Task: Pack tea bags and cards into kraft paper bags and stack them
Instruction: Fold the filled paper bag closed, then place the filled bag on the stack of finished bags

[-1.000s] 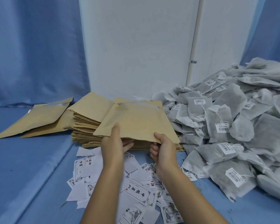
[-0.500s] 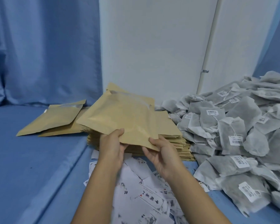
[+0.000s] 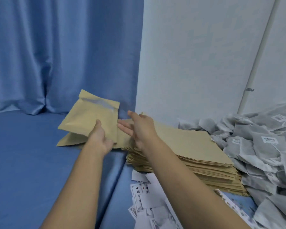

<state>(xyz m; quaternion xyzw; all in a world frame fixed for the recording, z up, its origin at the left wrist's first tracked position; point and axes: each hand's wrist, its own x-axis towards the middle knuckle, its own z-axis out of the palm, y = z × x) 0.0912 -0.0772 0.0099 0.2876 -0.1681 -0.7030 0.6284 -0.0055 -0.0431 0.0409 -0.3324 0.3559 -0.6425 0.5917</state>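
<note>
Kraft bag (image 3: 89, 119) hangs pinched in the left grip (image 3: 100, 139) over the pile of bags (image 3: 68, 141) on the left, right grip (image 3: 139, 128) released beside it, so it's the stacking step, I reckon: lower it squarely on top.

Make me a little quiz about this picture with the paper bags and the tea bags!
1. Pick one: what is piled to the right of the stack of empty kraft bags? A spoons, B tea bags, C cups.
2. True or false: the right hand is pinching the lifted kraft bag.
3. Fill the gap: the ____ hand holds the lifted kraft bag.

Key: 1 B. 2 False, its fingers are straight. 3 The left hand.
</note>
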